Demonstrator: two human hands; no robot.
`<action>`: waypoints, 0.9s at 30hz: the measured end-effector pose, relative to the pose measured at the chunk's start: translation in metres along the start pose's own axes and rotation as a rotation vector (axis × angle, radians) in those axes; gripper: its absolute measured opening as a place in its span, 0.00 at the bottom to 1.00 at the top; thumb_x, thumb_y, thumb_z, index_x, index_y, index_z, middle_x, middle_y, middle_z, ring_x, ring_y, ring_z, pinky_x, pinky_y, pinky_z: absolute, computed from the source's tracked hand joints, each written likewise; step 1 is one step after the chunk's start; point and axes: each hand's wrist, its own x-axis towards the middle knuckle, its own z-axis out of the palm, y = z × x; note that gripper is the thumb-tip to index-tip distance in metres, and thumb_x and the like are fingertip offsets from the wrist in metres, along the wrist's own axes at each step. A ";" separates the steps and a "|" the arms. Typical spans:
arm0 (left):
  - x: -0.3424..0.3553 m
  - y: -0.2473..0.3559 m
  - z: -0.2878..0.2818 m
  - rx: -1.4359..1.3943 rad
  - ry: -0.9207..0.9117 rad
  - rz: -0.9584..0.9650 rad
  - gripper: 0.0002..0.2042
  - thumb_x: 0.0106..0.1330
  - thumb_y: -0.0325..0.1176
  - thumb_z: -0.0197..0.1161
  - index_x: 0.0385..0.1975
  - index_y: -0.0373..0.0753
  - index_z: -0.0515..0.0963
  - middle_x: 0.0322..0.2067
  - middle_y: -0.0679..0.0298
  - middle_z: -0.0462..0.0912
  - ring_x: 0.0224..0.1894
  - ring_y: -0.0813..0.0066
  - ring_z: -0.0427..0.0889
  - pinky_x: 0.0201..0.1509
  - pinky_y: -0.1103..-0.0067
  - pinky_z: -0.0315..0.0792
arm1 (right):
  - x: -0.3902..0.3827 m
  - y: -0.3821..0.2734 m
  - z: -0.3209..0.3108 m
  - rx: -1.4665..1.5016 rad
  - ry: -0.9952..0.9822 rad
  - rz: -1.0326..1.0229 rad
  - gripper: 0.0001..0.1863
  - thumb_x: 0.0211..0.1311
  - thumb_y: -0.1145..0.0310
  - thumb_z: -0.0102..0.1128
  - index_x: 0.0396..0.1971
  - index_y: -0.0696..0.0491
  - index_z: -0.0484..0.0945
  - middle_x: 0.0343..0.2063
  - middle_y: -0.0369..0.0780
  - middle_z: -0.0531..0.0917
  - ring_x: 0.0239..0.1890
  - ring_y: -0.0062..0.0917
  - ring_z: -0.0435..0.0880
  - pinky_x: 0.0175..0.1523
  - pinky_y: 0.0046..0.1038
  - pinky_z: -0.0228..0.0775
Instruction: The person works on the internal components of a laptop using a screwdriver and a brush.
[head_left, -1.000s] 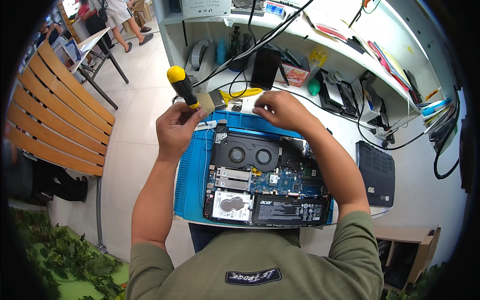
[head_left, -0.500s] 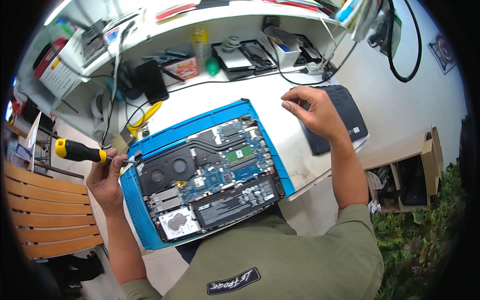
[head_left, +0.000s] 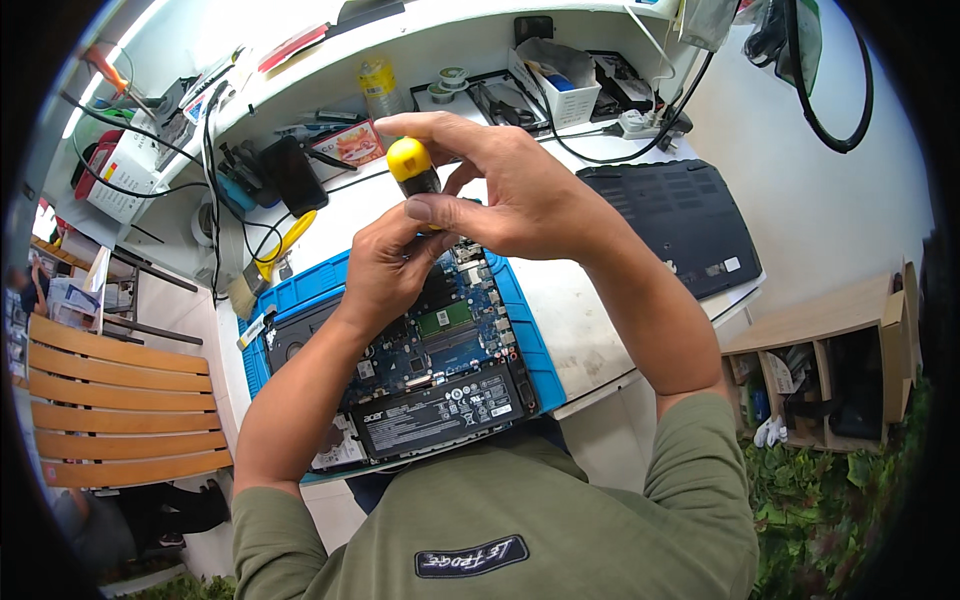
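A screwdriver with a yellow-and-black handle stands nearly upright over the far part of an opened laptop. My right hand is closed around the handle, its index finger reaching past the yellow end. Just below, my left hand pinches the lower part of the screwdriver. Both hands hide the tip and the board beneath it. The laptop's innards face up on a blue mat. They include a black battery, a green memory module and a silver drive, partly behind my left forearm.
A dark laptop cover lies on the right of the white table. A brush, yellow-handled pliers and a black phone are at the left. Cables hang by the shelf. A wooden chair stands left.
My left hand has carried the screwdriver from the laptop's left corner to its far side and turned it upright. My right hand has come across from the right onto the handle.
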 end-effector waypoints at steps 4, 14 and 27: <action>-0.002 -0.004 0.002 0.095 -0.013 -0.058 0.09 0.67 0.26 0.77 0.46 0.37 0.88 0.43 0.56 0.92 0.43 0.57 0.91 0.50 0.67 0.82 | 0.002 0.010 0.006 -0.027 0.035 -0.030 0.31 0.67 0.73 0.74 0.70 0.48 0.78 0.50 0.48 0.91 0.48 0.37 0.93 0.54 0.35 0.87; -0.009 -0.023 0.007 0.052 -0.017 -0.042 0.08 0.67 0.28 0.77 0.43 0.36 0.89 0.41 0.55 0.92 0.43 0.56 0.91 0.49 0.67 0.82 | 0.001 0.015 0.019 -0.150 0.213 -0.142 0.29 0.57 0.69 0.83 0.60 0.54 0.85 0.49 0.51 0.91 0.50 0.46 0.93 0.57 0.37 0.87; -0.013 -0.027 0.006 0.021 -0.006 -0.024 0.08 0.66 0.28 0.78 0.41 0.36 0.89 0.40 0.55 0.92 0.42 0.55 0.91 0.48 0.67 0.81 | -0.001 0.010 0.027 -0.269 0.270 -0.208 0.30 0.57 0.67 0.84 0.59 0.57 0.84 0.50 0.50 0.91 0.51 0.43 0.93 0.58 0.36 0.87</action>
